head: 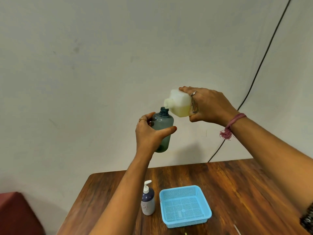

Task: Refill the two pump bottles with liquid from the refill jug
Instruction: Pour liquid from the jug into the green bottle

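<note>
Wooden table (237, 192), raised left hand (149, 133) gripping grey bottle (162, 129), right hand (210, 106) clasping tilted refill jug (179, 104)

Both arms raised and reaching forward — left hand (150, 133) wrapped in a curled grip, thumb across the front; right hand (208, 106) higher, palm down, fingers clamped — wrist bent inward.
</note>
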`<action>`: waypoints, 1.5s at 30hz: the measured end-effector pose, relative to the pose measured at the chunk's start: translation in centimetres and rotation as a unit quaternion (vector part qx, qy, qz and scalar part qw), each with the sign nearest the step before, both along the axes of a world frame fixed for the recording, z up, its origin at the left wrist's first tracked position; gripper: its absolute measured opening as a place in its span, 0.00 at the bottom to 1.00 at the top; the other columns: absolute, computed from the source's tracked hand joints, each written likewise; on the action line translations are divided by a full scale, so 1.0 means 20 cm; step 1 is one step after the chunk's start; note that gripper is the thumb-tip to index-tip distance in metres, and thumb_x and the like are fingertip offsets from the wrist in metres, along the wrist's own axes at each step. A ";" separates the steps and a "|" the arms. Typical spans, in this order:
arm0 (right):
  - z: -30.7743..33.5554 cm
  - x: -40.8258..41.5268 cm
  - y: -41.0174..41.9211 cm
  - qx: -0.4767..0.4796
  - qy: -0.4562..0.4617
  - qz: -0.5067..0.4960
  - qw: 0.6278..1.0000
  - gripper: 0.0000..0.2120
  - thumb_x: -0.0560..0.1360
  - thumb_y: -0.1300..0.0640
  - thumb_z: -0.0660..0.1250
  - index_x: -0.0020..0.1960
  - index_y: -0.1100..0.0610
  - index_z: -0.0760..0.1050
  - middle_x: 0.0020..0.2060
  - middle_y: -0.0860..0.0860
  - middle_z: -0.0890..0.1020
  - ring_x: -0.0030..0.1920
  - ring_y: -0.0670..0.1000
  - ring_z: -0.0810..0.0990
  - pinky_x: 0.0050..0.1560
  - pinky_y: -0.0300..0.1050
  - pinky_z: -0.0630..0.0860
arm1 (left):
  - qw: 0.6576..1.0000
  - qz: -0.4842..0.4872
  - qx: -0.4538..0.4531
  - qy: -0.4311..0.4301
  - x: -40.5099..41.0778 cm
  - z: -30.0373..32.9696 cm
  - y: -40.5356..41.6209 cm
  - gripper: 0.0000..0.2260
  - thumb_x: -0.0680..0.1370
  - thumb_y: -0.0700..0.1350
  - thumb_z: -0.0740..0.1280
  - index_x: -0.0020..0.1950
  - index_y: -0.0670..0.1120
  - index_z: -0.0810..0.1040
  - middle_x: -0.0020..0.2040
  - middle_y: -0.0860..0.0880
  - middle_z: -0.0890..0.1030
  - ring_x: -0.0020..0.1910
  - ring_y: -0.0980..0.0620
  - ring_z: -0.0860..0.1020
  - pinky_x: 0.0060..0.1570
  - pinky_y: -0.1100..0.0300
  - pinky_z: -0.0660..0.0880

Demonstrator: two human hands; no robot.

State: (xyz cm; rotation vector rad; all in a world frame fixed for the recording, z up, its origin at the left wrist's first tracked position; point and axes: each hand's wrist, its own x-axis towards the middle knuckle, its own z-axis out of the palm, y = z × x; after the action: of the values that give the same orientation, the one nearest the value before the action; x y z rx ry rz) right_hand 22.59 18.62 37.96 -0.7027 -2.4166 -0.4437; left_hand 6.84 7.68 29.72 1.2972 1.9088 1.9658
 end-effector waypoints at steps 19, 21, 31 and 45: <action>0.02 0.01 -0.01 0.006 -0.006 -0.004 1.000 0.43 0.64 0.53 0.75 0.74 0.50 0.59 0.69 0.47 0.71 0.63 0.53 0.74 0.53 0.45 0.74 | 1.000 0.008 -0.003 0.000 0.02 0.00 -0.01 0.37 0.60 0.48 0.82 0.66 0.48 0.70 0.58 0.53 0.74 0.55 0.53 0.73 0.47 0.65 0.73; 0.02 0.02 -0.02 0.005 -0.006 -0.003 1.000 0.43 0.64 0.53 0.75 0.74 0.50 0.60 0.69 0.47 0.72 0.62 0.53 0.75 0.52 0.45 0.75 | 1.000 0.006 -0.003 0.001 0.02 0.00 -0.02 0.38 0.60 0.48 0.81 0.66 0.48 0.70 0.58 0.53 0.74 0.56 0.53 0.73 0.46 0.66 0.73; 0.02 0.03 -0.03 0.007 -0.010 -0.012 1.000 0.43 0.64 0.53 0.75 0.74 0.50 0.59 0.69 0.46 0.71 0.64 0.52 0.74 0.52 0.44 0.74 | 1.000 0.008 -0.003 0.006 0.03 0.01 -0.03 0.38 0.60 0.48 0.82 0.66 0.48 0.70 0.57 0.54 0.73 0.55 0.54 0.73 0.43 0.70 0.71; 0.03 0.03 -0.05 0.009 -0.012 -0.013 1.000 0.44 0.64 0.53 0.76 0.75 0.50 0.59 0.70 0.47 0.70 0.67 0.52 0.72 0.55 0.47 0.74 | 1.000 0.009 -0.001 0.009 0.03 0.00 -0.03 0.37 0.60 0.48 0.81 0.66 0.48 0.70 0.56 0.55 0.72 0.55 0.55 0.72 0.42 0.72 0.69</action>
State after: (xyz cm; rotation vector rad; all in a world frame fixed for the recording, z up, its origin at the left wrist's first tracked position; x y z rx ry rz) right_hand 23.20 17.66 38.54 -0.7267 -2.4260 -0.4863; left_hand 7.41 7.12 29.65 1.3056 1.9363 1.9654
